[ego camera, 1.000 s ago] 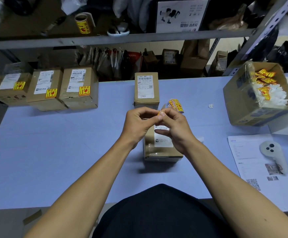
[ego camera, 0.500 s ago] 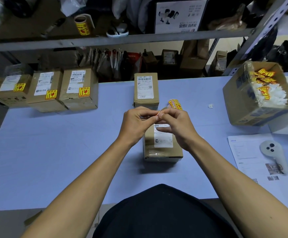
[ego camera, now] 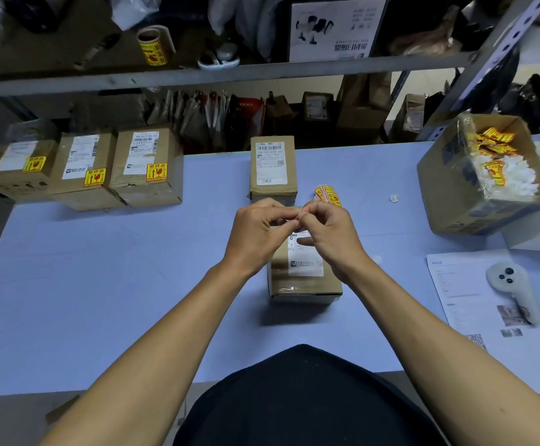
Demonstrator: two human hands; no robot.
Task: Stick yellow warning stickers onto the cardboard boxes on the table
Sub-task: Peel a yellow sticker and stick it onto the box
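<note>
Blue table is carrying five boxes. Left hand and right hand are meeting fingertip to fingertip, pinching a sticker strip directly above the near box, which is sitting mid-table with open room on both sides. One unstickered box is standing just behind. Three stickered boxes are lining the far-left edge.

Your pale blue surface carries three stickered boxes in a touching row at the far left, a tall unstickered box at the far middle and a nearer box just in front of it. At your right stand an open carton of stickers, a printed sheet with a white controller lying on it, and a small white scrap.
</note>
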